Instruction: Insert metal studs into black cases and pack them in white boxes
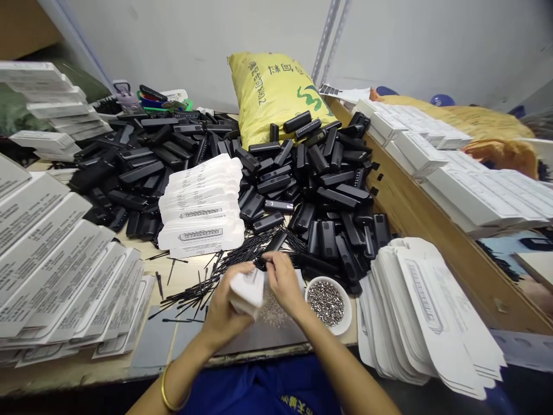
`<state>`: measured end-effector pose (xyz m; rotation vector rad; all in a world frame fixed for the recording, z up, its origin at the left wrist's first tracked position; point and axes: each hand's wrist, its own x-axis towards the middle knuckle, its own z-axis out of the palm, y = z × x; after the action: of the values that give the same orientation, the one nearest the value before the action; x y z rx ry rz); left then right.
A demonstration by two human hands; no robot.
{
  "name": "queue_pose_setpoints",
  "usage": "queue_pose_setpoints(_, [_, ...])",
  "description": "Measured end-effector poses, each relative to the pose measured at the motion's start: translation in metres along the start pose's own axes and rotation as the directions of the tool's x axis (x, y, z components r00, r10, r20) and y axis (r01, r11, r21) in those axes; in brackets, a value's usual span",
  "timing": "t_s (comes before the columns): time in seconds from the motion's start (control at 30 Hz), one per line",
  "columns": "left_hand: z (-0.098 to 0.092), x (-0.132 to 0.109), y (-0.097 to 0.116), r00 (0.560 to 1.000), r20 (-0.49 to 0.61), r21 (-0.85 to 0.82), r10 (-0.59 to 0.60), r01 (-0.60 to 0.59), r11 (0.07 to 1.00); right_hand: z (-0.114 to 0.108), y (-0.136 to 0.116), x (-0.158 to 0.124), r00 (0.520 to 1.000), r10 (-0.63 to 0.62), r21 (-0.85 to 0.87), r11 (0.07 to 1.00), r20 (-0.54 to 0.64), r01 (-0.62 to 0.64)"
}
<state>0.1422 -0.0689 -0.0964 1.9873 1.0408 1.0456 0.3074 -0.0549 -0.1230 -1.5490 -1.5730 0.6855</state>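
My left hand (227,314) is wrapped round a small white carton (250,288), which is tilted and slightly blurred. Close beside it, my right hand (283,282) has its thumb and fingers drawn together at the edge of a pile of thin black sticks (242,251). Something dark shows at those fingertips, too small to name. To the right of my right hand stands a white bowl (344,325) of small shiny metal pieces (326,301). Under both hands, tiny loose pieces (274,311) lie scattered on a grey mat (246,343).
Black ribbed plastic devices (328,239) are heaped across the table, with a yellow sack (276,86) behind. Flat printed cartons lie in a centre stack (201,225), a right stack (415,305) and a left stack (78,276). A wooden board (432,230) edges the right side.
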Motion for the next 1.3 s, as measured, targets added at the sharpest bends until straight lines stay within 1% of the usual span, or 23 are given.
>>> queue_pose_setpoints(0.03, [-0.004, 0.008, 0.001, 0.993, -0.019, 0.06, -0.119, 0.12, 0.991, -0.004, 0.006, 0.009, 0.992, -0.11, -0.22, 0.968, 0.063, 0.121])
queue_pose_setpoints(0.07, [-0.007, 0.015, 0.001, 0.976, -0.03, 0.13, -0.217, 0.219, 0.967, -0.008, 0.012, 0.018, 0.971, -0.184, -0.375, 0.898, 0.153, 0.229])
queue_pose_setpoints(0.13, [-0.013, 0.026, -0.001, 0.949, -0.03, 0.251, -0.313, 0.31, 0.917, -0.016, 0.025, 0.036, 0.914, -0.255, -0.496, 0.777, 0.316, 0.388])
queue_pose_setpoints(0.17, [-0.015, 0.029, -0.003, 0.943, -0.013, 0.29, -0.331, 0.321, 0.902, -0.022, 0.029, 0.044, 0.895, -0.275, -0.483, 0.766, 0.351, 0.424])
queue_pose_setpoints(0.2, [-0.016, 0.031, -0.006, 0.938, 0.018, 0.32, -0.346, 0.322, 0.891, -0.029, 0.032, 0.05, 0.899, -0.291, -0.441, 0.795, 0.327, 0.418])
queue_pose_setpoints(0.23, [-0.018, 0.032, -0.009, 0.932, 0.046, 0.347, -0.36, 0.323, 0.881, -0.037, 0.032, 0.055, 0.925, -0.296, -0.373, 0.852, 0.236, 0.368])
queue_pose_setpoints(0.3, [-0.019, 0.034, -0.013, 0.919, 0.1, 0.393, -0.382, 0.316, 0.863, -0.054, 0.023, 0.059, 0.971, -0.224, -0.129, 0.969, -0.083, 0.212])
queue_pose_setpoints(0.33, [-0.019, 0.036, -0.014, 0.914, 0.132, 0.404, -0.385, 0.305, 0.863, -0.062, 0.015, 0.058, 0.959, -0.143, 0.035, 0.987, -0.244, 0.156])
queue_pose_setpoints(0.37, [-0.018, 0.038, -0.014, 0.911, 0.16, 0.4, -0.38, 0.292, 0.869, -0.068, 0.005, 0.055, 0.937, -0.071, 0.198, 0.969, -0.342, 0.146])
queue_pose_setpoints(0.4, [-0.016, 0.04, -0.013, 0.913, 0.181, 0.38, -0.366, 0.279, 0.882, -0.071, -0.005, 0.052, 0.923, -0.026, 0.326, 0.932, -0.383, 0.162])
queue_pose_setpoints(0.43, [-0.014, 0.043, -0.01, 0.918, 0.19, 0.347, -0.349, 0.27, 0.898, -0.072, -0.015, 0.048, 0.93, -0.014, 0.405, 0.898, -0.367, 0.173])
queue_pose_setpoints(0.5, [-0.009, 0.049, -0.003, 0.93, 0.184, 0.272, -0.318, 0.262, 0.926, -0.067, -0.028, 0.042, 0.968, -0.048, 0.433, 0.888, -0.246, 0.154])
queue_pose_setpoints(0.6, [-0.006, 0.051, 0.003, 0.94, 0.153, 0.213, -0.305, 0.27, 0.939, -0.056, -0.022, 0.043, 0.995, -0.098, 0.269, 0.958, -0.02, 0.1])
queue_pose_setpoints(0.67, [-0.006, 0.049, 0.002, 0.945, 0.118, 0.189, -0.306, 0.282, 0.941, -0.05, -0.004, 0.047, 0.998, -0.056, -0.044, 0.997, 0.004, 0.056])
queue_pose_setpoints(0.7, [-0.007, 0.047, 0.001, 0.947, 0.089, 0.177, -0.308, 0.289, 0.941, -0.046, 0.006, 0.048, 0.999, -0.007, -0.228, 0.974, 0.036, 0.015])
queue_pose_setpoints(0.77, [-0.008, 0.044, -0.001, 0.951, 0.019, 0.162, -0.308, 0.301, 0.94, -0.037, 0.024, 0.048, 0.997, 0.037, -0.336, 0.942, 0.073, -0.01])
queue_pose_setpoints(0.9, [-0.003, 0.043, 0.0, 0.948, -0.053, 0.14, -0.315, 0.319, 0.937, -0.023, 0.038, 0.042, 0.995, 0.035, -0.344, 0.939, 0.097, 0.001])
queue_pose_setpoints(1.03, [0.006, 0.044, 0.004, 0.945, -0.057, 0.093, -0.321, 0.325, 0.941, -0.042, 0.026, 0.041, 0.999, 0.019, -0.272, 0.962, 0.039, -0.007])
queue_pose_setpoints(1.07, [0.008, 0.045, 0.006, 0.944, -0.058, 0.094, -0.326, 0.33, 0.939, -0.05, 0.019, 0.04, 0.999, 0.026, -0.203, 0.979, -0.021, -0.03])
queue_pose_setpoints(1.13, [0.011, 0.046, 0.01, 0.939, -0.057, 0.096, -0.34, 0.344, 0.934, -0.064, -0.002, 0.038, 0.978, 0.076, 0.068, 0.996, -0.194, -0.064])
queue_pose_setpoints(1.2, [0.013, 0.046, 0.013, 0.943, -0.047, 0.087, -0.328, 0.331, 0.94, -0.072, -0.027, 0.033, 0.936, 0.144, 0.397, 0.918, -0.322, -0.004])
queue_pose_setpoints(1.23, [0.014, 0.046, 0.014, 0.948, -0.048, 0.076, -0.315, 0.317, 0.945, -0.073, -0.038, 0.03, 0.922, 0.147, 0.465, 0.885, -0.357, 0.039])
queue_pose_setpoints(1.3, [0.016, 0.045, 0.016, 0.953, -0.067, 0.041, -0.297, 0.3, 0.953, -0.069, -0.053, 0.024, 0.945, 0.052, 0.435, 0.895, -0.322, 0.099])
